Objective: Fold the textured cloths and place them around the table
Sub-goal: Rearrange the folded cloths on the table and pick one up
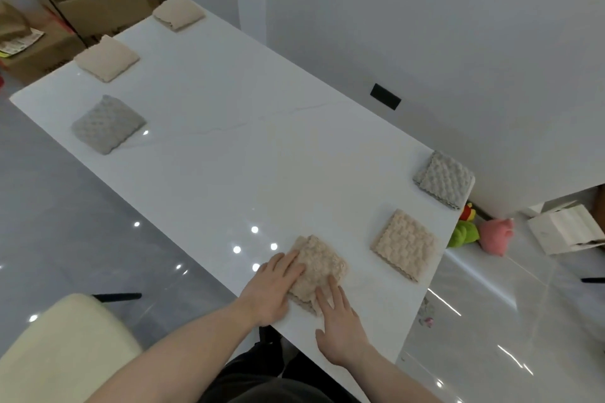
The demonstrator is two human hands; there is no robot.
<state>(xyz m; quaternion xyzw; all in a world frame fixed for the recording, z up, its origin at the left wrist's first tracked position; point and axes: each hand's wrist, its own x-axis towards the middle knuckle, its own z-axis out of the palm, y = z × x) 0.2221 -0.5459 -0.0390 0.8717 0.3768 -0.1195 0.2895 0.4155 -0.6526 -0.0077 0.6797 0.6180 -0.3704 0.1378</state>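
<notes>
— Two hands on one cloth (pixel 317 271); where does it lie from them?

— Directly under the fingertips. The left hand (pixel 271 288) lies flat on its left half, fingers straight and pressing. The right hand (pixel 340 321) comes from the near side, fingers straight, tips on the near corner. Neither grips.

— Which hand is nearer?

— The left covers more of it; the right only touches the near edge.

— Its long axis?

— Folded to a near square, so hardly any; it sits as a diamond, one corner pointing away from the hands, toward the table (pixel 229 141) middle. The near layers look slightly uneven, though blur makes that uncertain.

— And the rest?

— Five folded cloths are placed already: two to the right of the hands, three far ahead to the left. By my judgement this is the last, needing only a smoothing press.
</notes>
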